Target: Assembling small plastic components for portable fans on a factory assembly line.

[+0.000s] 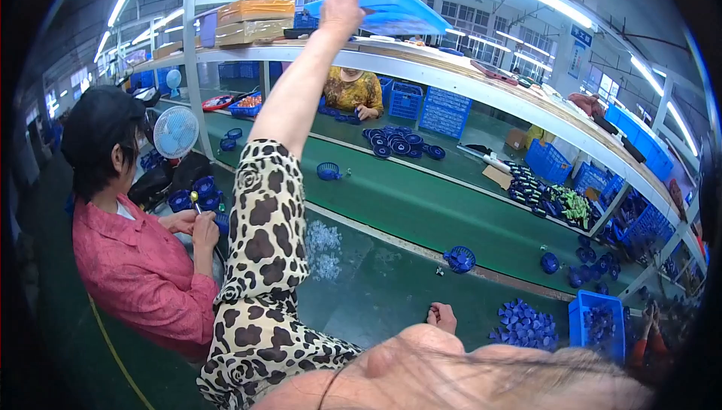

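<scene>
My left arm, in a leopard-print sleeve, stretches up to the shelf over the bench. At its end my left hand grips the edge of a blue plastic tray, which is tilted above the shelf board. Low down, my right hand rests on the green bench with its fingers curled; whatever may be in them is hidden. Nearest to it are a round blue fan guard on the belt, a small metallic part and a heap of blue plastic pieces.
A green conveyor belt crosses the view. At left, a person in a pink shirt works with both hands; another person sits across the belt. The white shelf edge runs overhead. A blue bin stands at right.
</scene>
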A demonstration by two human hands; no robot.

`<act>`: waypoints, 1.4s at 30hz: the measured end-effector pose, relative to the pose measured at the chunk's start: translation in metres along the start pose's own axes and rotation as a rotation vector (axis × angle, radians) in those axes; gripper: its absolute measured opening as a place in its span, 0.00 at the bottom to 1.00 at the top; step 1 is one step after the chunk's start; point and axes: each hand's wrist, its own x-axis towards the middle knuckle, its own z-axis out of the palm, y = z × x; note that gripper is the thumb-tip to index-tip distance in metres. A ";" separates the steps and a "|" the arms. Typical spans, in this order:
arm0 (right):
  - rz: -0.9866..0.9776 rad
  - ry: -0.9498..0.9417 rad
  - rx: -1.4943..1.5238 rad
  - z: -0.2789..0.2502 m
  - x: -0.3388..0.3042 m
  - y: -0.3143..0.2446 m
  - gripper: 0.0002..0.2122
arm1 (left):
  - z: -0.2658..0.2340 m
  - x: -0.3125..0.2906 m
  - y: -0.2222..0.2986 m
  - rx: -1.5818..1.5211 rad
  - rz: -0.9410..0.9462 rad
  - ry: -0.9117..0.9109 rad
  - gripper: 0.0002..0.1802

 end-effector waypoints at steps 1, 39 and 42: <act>0.000 -0.005 -0.008 -0.002 0.002 -0.001 0.09 | -0.002 0.002 -0.003 -0.021 0.001 0.041 0.15; -0.040 0.010 0.000 -0.008 0.025 -0.005 0.09 | 0.015 -0.034 -0.100 0.023 -0.034 0.098 0.21; -0.052 0.014 0.014 -0.007 0.023 -0.003 0.09 | -0.006 -0.041 -0.101 -0.044 -0.210 0.229 0.17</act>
